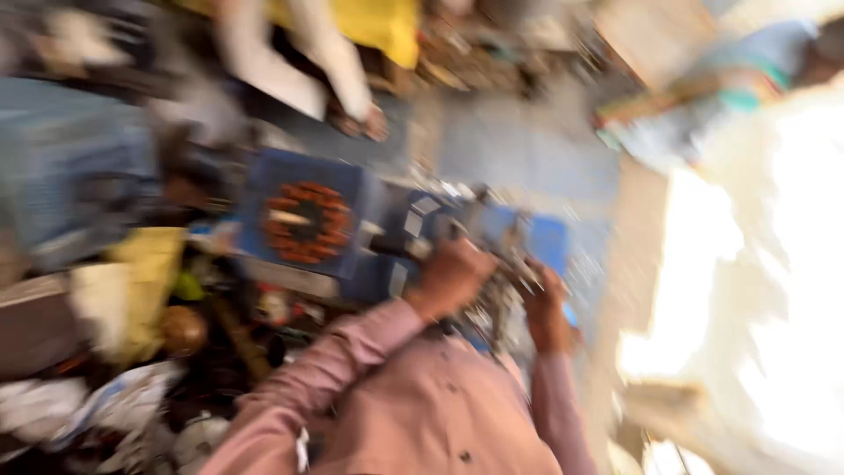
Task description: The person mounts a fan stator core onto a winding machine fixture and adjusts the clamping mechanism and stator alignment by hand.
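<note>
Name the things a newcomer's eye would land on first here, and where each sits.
At centre, a blue machine block shows a ring of orange-brown windings. Just right of it, the left hand and right hand are on a blurred metal part. A glaring white patch fills the right edge.

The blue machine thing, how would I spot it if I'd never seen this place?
Find the person's pink-sleeved arms at the bottom; both hands, left hand and right hand, reach up to the blue machine. Only it has a round ring of coppery-orange windings on its blue face.
</note>
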